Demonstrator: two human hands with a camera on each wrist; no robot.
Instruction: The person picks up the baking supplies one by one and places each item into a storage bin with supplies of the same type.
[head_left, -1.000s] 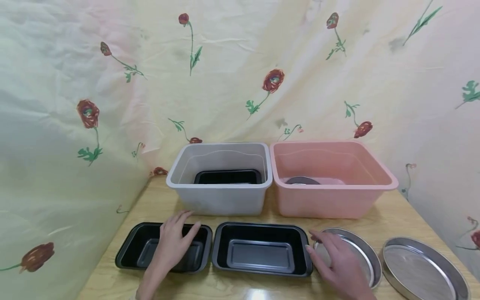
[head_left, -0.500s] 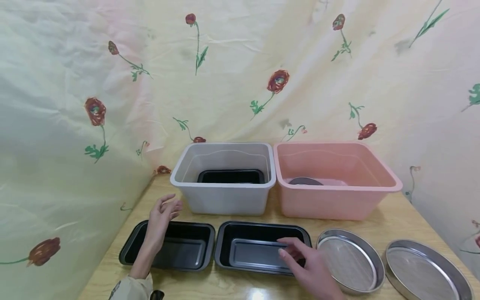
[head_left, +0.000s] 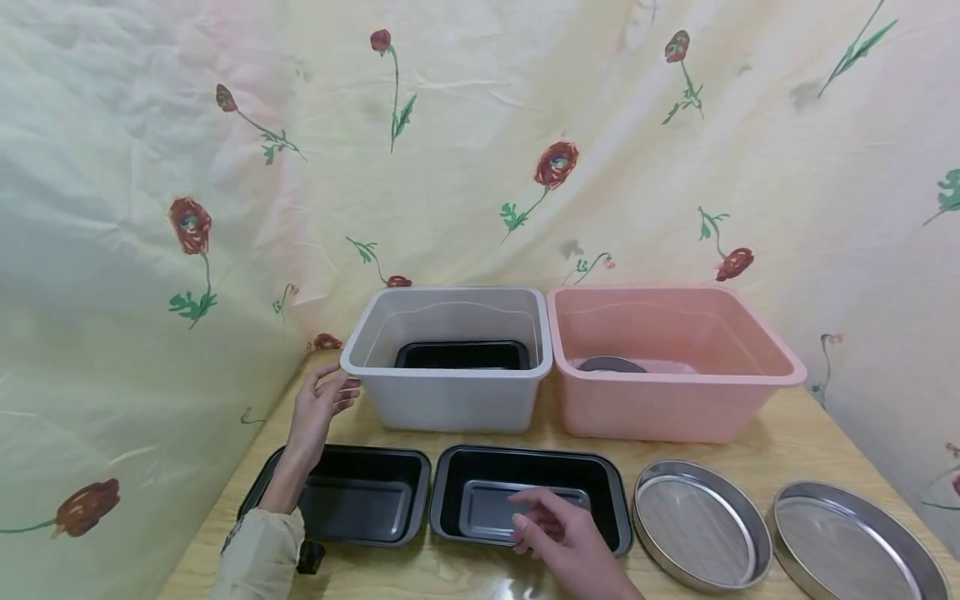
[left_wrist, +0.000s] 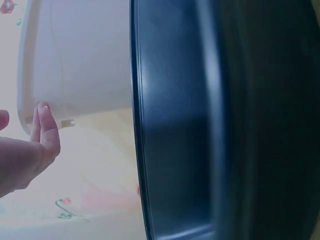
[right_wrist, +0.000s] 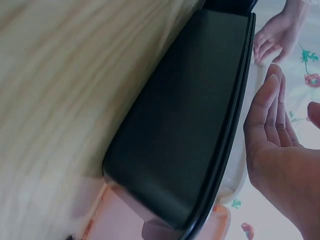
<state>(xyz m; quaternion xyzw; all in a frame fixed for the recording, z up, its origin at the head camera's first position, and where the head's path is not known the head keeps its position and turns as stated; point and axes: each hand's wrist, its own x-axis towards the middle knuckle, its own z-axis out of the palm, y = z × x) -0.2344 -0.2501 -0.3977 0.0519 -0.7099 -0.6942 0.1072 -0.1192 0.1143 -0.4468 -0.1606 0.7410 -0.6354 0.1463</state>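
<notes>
My left hand reaches past the left black loaf pan, its fingers loosely bent at the left end of the grey bin. In the left wrist view the fingertips of this hand are at the bin's wall; whether they touch it I cannot tell. Over the right black loaf pan hovers my right hand, fingers relaxed and holding nothing. The right wrist view has this hand above the pan's rim. Another black loaf pan lies inside the grey bin.
A pink bin stands against the grey one, with a round metal piece inside. Two round shallow metal pans with mesh-like bottoms, one smaller and one larger, lie at the right. Floral cloth hangs behind the table.
My left hand has moved from over the left loaf pan forward to the grey bin's left end. My right hand has shifted left from beside the smaller round pan to over the right loaf pan.
</notes>
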